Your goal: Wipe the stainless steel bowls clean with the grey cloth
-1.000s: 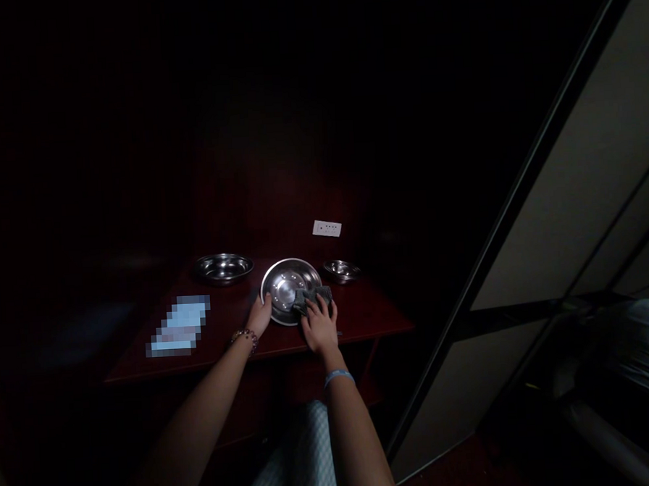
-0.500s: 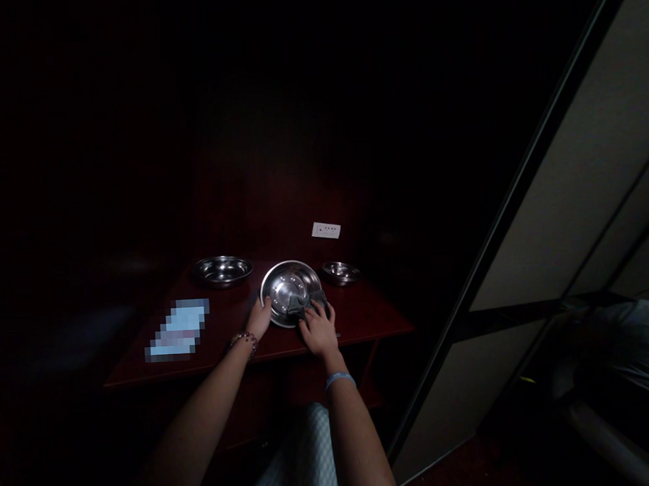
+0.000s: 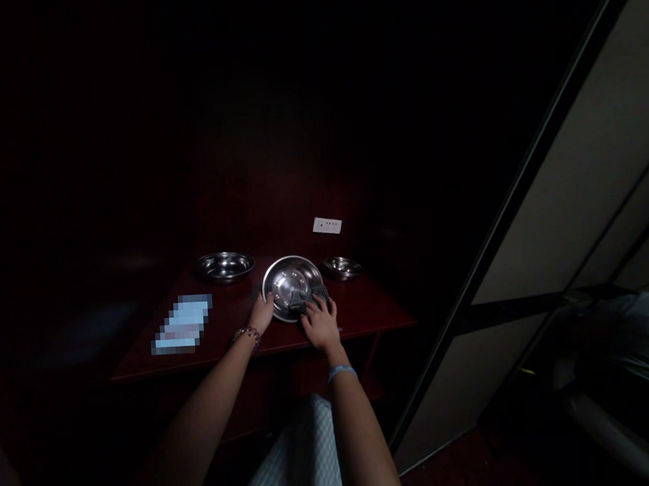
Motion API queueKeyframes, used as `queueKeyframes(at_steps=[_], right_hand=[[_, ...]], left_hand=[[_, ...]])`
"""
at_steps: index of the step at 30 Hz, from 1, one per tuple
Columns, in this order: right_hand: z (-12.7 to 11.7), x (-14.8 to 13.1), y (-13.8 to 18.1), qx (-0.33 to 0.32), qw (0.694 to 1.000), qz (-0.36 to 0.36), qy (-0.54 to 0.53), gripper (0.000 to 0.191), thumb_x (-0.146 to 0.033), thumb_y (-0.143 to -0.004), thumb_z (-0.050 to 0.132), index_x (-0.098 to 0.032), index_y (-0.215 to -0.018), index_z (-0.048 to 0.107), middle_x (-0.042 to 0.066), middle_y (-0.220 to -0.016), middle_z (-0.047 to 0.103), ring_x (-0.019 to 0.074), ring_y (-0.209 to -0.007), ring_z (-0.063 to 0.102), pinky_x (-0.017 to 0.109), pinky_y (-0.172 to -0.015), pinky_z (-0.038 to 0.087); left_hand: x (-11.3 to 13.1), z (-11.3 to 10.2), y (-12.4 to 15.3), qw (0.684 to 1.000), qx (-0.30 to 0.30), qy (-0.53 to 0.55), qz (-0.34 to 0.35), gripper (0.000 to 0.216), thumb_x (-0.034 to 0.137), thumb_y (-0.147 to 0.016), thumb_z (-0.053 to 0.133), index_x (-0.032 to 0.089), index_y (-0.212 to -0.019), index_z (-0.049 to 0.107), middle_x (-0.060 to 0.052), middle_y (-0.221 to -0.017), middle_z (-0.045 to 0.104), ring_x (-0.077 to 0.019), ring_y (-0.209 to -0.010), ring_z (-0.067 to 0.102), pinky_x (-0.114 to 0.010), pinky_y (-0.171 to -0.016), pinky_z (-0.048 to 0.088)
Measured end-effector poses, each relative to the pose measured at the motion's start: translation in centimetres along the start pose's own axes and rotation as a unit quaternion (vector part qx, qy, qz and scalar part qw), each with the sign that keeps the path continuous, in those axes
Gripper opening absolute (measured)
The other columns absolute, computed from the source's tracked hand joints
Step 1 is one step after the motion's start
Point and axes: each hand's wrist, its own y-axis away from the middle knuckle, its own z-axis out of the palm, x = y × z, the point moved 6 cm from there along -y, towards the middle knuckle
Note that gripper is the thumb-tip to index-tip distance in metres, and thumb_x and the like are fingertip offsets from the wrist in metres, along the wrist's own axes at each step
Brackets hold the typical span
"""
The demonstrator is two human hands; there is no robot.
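In the head view, the left hand (image 3: 261, 316) grips the lower-left rim of the steel bowl (image 3: 286, 280), tilted at mid-frame above the tabletop (image 3: 227, 300). The bowl lies up-frame between both hands; the right hand (image 3: 323, 328), nearer the dark cloth (image 3: 299, 300), holds it against the lower-right inner wall, its long axis running roughly crosswise.

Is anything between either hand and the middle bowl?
Yes, at the right hand: a dark cloth lies between it and the near right side of the middle bowl. Nothing visible separates the left hand from the bowl's left edge.
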Motion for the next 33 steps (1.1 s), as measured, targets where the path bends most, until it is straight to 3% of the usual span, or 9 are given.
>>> queueKeyframes(at_steps=[33], right_hand=[[-0.05,-0.05,0.00,-0.006,1.000,0.006,0.004,0.036,-0.032,-0.105,0.042,-0.026,-0.130,0.069,0.002,-0.145,0.065,0.0237,-0.151,0.036,0.052,-0.127,0.009]], left_hand=[[-0.17,-0.05,-0.18,1.000,0.007,-0.014,0.009,0.037,0.021,-0.097,0.043,0.008,-0.124,0.065,-0.018,-0.113,0.076,-0.0253,-0.108,0.072,-0.036,-0.100,0.053]])
